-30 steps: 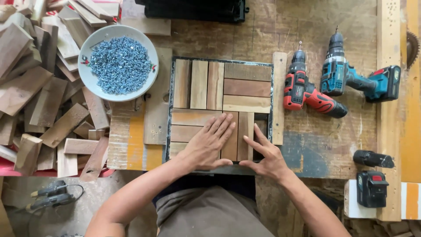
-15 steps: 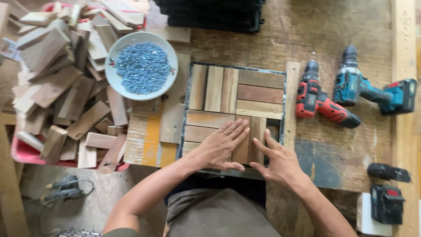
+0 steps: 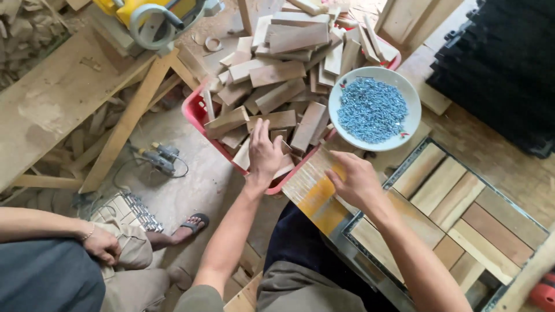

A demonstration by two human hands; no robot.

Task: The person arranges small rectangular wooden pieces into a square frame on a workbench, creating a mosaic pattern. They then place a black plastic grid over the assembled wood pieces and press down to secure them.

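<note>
My left hand (image 3: 265,151) reaches into a red crate (image 3: 196,118) heaped with short wood blocks (image 3: 277,74), its fingers spread over the blocks at the near edge. No block is lifted. My right hand (image 3: 355,180) rests with curled fingers on the yellow-streaked plank (image 3: 315,193) at the bench edge, just left of a metal frame (image 3: 358,247) filled with wooden slats (image 3: 457,211) laid in a pattern.
A white bowl of blue screws (image 3: 374,108) sits beside the crate. Black stacked trays (image 3: 509,69) lie at the top right. Another person's arm and sandalled foot (image 3: 191,226) are at the lower left, near a power tool (image 3: 156,156) on the floor. A yellow machine (image 3: 153,14) stands at the top.
Both hands left the slats in the frame. The left hand moved to the block crate, the right to the bench edge. The view swung left, and the drills went out of sight.
</note>
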